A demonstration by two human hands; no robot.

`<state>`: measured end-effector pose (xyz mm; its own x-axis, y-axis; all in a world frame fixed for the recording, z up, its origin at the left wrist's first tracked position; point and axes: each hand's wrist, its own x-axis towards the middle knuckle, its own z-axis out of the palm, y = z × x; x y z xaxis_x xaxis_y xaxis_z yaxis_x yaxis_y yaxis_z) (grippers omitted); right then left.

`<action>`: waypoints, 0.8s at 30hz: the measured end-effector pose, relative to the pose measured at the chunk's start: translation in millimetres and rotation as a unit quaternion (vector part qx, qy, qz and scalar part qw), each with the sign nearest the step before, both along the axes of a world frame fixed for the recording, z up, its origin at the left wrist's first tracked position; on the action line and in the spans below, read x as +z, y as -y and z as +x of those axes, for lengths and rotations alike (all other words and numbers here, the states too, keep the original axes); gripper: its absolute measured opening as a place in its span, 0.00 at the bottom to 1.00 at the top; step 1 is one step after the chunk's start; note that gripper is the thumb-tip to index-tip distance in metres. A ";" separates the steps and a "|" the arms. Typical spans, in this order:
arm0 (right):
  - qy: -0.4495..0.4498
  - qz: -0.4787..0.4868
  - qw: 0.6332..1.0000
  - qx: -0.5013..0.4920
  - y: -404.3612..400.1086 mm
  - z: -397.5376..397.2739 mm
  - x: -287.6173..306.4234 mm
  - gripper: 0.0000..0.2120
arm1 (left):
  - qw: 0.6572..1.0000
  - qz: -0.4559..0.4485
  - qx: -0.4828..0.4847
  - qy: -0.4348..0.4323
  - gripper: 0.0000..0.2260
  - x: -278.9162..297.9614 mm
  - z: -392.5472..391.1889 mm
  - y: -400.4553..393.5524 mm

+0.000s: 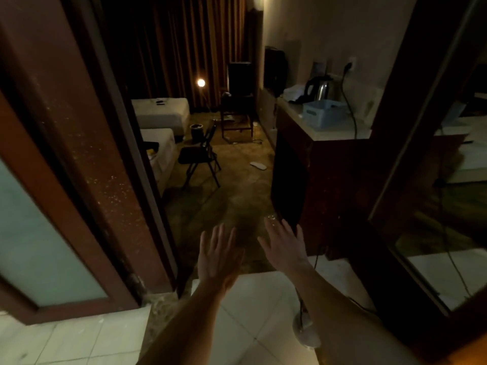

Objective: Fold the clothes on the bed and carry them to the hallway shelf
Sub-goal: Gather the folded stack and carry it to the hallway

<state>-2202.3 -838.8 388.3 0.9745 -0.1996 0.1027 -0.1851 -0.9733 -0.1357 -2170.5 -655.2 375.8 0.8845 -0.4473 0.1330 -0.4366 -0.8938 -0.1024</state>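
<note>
Since both hands are empty, left hand (220,255) and right hand (283,245) reach fwd w/ grip open, fingers spread, prob. heading back for more clothes. Near bed (160,151) lies well ahead, past the doorway; dark items on it, too dim to ID. Folding chair (201,154) sits just beside it, slipper (258,165) on floor in the path.

Hotel-style bedroom, seen from your spot on its tiled entry. Evidence: two white beds (160,111) side by side at left; full-length brown curtains (171,46) on the far wall; one lit floor lamp (201,83); folding chair (203,154); counter (334,133) at right carrying an electric kettle (320,88) and a blue basket (322,111); wall socket (351,63) above it.
</note>
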 end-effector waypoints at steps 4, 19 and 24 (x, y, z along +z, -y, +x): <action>-0.005 0.009 1.000 0.021 10.2 49.9 2.4 0.31 | 1.000 0.001 0.018 0.002 0.35 -2.2 37.4 6.5; -0.013 0.001 0.997 0.081 70.2 228.9 15.4 0.31 | 0.992 -0.022 0.123 0.001 0.32 6.0 185.4 57.1; -0.019 -0.003 0.996 0.085 74.0 280.1 8.8 0.31 | 0.991 -0.036 0.128 -0.007 0.31 5.8 231.3 62.3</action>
<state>-1922.3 -912.8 397.1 0.9973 -0.0318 0.0663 -0.0232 -0.9917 -0.1267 -1939.1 -717.5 381.7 0.9698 -0.1978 0.1429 -0.1955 -0.9802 -0.0301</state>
